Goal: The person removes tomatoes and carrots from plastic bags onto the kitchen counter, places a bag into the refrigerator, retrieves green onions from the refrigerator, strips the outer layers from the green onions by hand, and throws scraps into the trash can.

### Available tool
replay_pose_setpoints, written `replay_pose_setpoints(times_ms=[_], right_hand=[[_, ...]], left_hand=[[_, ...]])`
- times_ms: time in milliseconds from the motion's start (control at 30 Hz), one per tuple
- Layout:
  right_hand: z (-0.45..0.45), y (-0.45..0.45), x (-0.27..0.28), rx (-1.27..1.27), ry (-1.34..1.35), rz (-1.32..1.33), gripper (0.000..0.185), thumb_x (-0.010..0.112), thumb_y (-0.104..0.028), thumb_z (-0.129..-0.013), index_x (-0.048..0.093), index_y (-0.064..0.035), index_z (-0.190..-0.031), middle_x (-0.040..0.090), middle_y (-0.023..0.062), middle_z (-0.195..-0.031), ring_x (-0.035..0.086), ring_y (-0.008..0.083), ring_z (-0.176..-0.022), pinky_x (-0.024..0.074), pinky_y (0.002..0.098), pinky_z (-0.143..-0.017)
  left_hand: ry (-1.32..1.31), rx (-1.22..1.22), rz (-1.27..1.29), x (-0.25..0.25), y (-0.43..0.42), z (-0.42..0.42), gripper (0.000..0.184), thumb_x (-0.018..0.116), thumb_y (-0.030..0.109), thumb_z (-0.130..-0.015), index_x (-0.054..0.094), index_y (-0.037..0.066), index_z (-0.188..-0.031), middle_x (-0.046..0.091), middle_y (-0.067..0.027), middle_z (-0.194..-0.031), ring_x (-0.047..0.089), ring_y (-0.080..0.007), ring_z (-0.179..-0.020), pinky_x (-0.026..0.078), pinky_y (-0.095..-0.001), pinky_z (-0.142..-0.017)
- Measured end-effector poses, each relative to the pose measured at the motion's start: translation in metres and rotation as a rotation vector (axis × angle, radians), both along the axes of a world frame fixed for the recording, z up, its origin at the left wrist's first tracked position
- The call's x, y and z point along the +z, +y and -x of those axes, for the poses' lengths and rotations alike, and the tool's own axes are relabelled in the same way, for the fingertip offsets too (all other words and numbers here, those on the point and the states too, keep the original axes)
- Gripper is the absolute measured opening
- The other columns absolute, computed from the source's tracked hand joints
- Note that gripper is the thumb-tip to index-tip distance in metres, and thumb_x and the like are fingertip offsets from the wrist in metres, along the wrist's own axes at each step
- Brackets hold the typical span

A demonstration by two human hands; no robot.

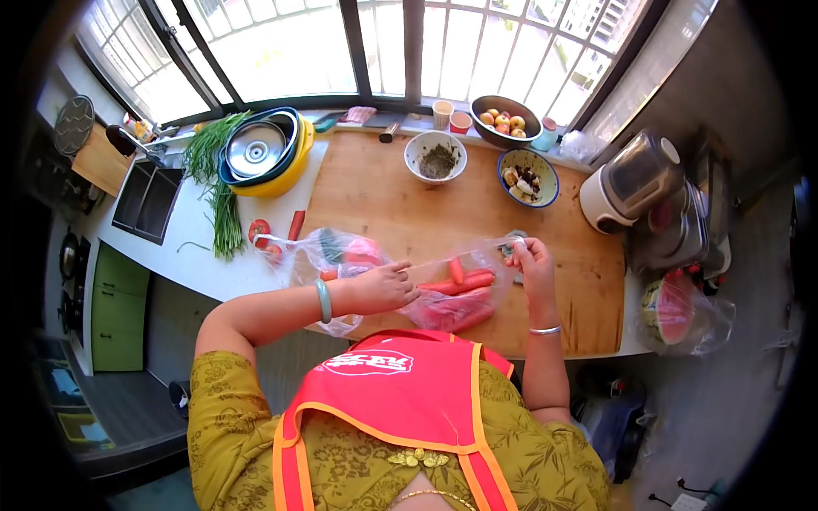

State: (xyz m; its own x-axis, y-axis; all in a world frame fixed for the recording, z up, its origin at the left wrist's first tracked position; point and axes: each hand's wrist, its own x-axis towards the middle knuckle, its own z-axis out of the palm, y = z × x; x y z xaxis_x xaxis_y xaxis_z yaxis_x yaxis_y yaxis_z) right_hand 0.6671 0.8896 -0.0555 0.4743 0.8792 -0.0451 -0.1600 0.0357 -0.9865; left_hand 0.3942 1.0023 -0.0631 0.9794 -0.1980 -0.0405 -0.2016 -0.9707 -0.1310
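Observation:
A clear plastic bag (445, 317) lies near the front of the wooden board with several carrots (464, 284) in it. My right hand (532, 260) pinches the bag's upper right edge, raised a little above the board. At the bag's left edge is my left hand (381, 288), a pale green bangle on its wrist; its fingers appear closed on the thin film, partly hidden. The bag's rim stretches between both hands. Left of it sits another plastic bag (328, 247) with red and green items inside, partly behind my left hand. Tomatoes (259, 228) and a carrot piece (296, 225) are beside that bag.
Two bowls, one white (435, 157) and one blue-rimmed (528, 178), stand at the board's back. Behind them is a fruit bowl (506, 121). Stacked basins (287, 173) and green stalks (225, 223) lie left. A blender-like appliance (626, 183) and bagged watermelon (673, 311) are right.

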Motion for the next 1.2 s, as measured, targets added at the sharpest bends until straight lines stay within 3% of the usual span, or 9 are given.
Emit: replay_pose_setpoints(times_ms=[167, 333, 500, 600, 767, 867, 967, 1067, 1200], right_hand=[[-0.001, -0.009, 0.027, -0.077, 0.01, -0.056, 0.01, 0.051, -0.01, -0.085, 0.051, -0.002, -0.079, 0.047, -0.0008, -0.062, 0.046, 0.0068, -0.057, 0.0422, 0.0207, -0.06], [0.006, -0.017, 0.05, -0.076, -0.031, -0.062, 0.01, 0.05, -0.01, -0.084, 0.051, -0.002, -0.079, 0.044, -0.0012, -0.061, 0.045, 0.0063, -0.057, 0.0453, 0.0241, -0.064], [0.005, -0.018, 0.039, -0.06, 0.005, -0.046, 0.009, 0.051, -0.011, -0.084, 0.051, -0.0026, -0.079, 0.044, -0.0016, -0.06, 0.045, 0.0064, -0.057, 0.0454, 0.0241, -0.064], [0.013, -0.015, 0.043, -0.036, 0.027, -0.039, 0.008, 0.051, -0.01, -0.084, 0.051, -0.0031, -0.08, 0.045, -0.0017, -0.061, 0.046, 0.0066, -0.057, 0.0455, 0.0242, -0.064], [0.011, -0.014, 0.043, 0.03, 0.011, -0.042, 0.008, 0.051, -0.01, -0.085, 0.051, -0.0033, -0.08, 0.047, -0.0009, -0.064, 0.046, 0.0069, -0.058, 0.0458, 0.0243, -0.065], [0.012, -0.013, 0.043, 0.019, 0.02, -0.023, 0.008, 0.051, -0.01, -0.085, 0.05, -0.0034, -0.081, 0.048, -0.0002, -0.066, 0.047, 0.0072, -0.058, 0.0462, 0.0248, -0.065], [0.013, -0.016, 0.041, -0.006, 0.073, -0.04, 0.008, 0.051, -0.01, -0.085, 0.05, -0.0035, -0.081, 0.047, -0.0003, -0.065, 0.047, 0.0077, -0.058, 0.0471, 0.0261, -0.065], [0.011, -0.017, 0.039, -0.004, 0.089, -0.051, 0.009, 0.051, -0.011, -0.085, 0.05, -0.0037, -0.081, 0.047, -0.0006, -0.064, 0.047, 0.0076, -0.058, 0.0472, 0.0257, -0.064], [0.008, -0.01, 0.039, -0.026, 0.093, -0.052, 0.009, 0.052, -0.012, -0.085, 0.05, -0.0041, -0.081, 0.045, -0.0011, -0.062, 0.046, 0.0076, -0.058, 0.0472, 0.0256, -0.064]], left_hand=[[-0.074, 0.053, 0.233, 0.035, -0.004, -0.013, 0.012, 0.05, 0.018, -0.079, 0.055, 0.007, -0.082, 0.053, -0.005, -0.075, 0.054, -0.0203, -0.081, 0.033, -0.0412, -0.095], [-0.138, 0.044, 0.405, 0.032, -0.022, -0.008, 0.017, 0.052, 0.018, -0.08, 0.056, 0.004, -0.088, 0.057, -0.0106, -0.087, 0.054, -0.0247, -0.089, 0.037, -0.0401, -0.09], [0.171, 0.332, 1.137, 0.029, -0.043, -0.005, 0.025, 0.058, 0.02, -0.078, 0.053, 0.002, -0.096, 0.056, -0.015, -0.099, 0.051, -0.0318, -0.096, 0.041, -0.0393, -0.084], [-0.17, 0.199, 0.89, 0.018, -0.054, -0.007, 0.04, 0.058, 0.022, -0.078, 0.045, 0.002, -0.11, 0.051, -0.0181, -0.109, 0.05, -0.035, -0.099, 0.041, -0.0414, -0.084], [-0.071, 0.353, 0.608, 0.015, -0.05, -0.008, 0.06, 0.06, 0.023, -0.074, 0.034, 0.002, -0.124, 0.048, -0.0219, -0.113, 0.049, -0.0344, -0.102, 0.043, -0.0425, -0.082], [0.052, 0.415, 0.599, 0.015, -0.041, -0.003, 0.048, 0.06, 0.025, -0.073, 0.046, 0.002, -0.113, 0.053, -0.019, -0.104, 0.051, -0.033, -0.1, 0.047, -0.0417, -0.073], [0.118, 0.411, 0.603, 0.015, -0.045, -0.008, 0.021, 0.058, 0.025, -0.073, 0.057, 0.004, -0.076, 0.06, -0.0136, -0.081, 0.057, -0.0316, -0.086, 0.047, -0.0401, -0.066], [-0.157, 0.249, 0.768, 0.032, -0.042, -0.012, 0.016, 0.055, 0.02, -0.074, 0.057, 0.004, -0.072, 0.059, -0.0134, -0.079, 0.057, -0.0312, -0.08, 0.047, -0.0398, -0.065], [-0.108, 0.273, 0.665, 0.029, -0.035, -0.017, 0.019, 0.052, 0.015, -0.073, 0.06, 0.0, -0.079, 0.06, -0.0167, -0.08, 0.059, -0.0294, -0.08, 0.046, -0.0396, -0.065]])
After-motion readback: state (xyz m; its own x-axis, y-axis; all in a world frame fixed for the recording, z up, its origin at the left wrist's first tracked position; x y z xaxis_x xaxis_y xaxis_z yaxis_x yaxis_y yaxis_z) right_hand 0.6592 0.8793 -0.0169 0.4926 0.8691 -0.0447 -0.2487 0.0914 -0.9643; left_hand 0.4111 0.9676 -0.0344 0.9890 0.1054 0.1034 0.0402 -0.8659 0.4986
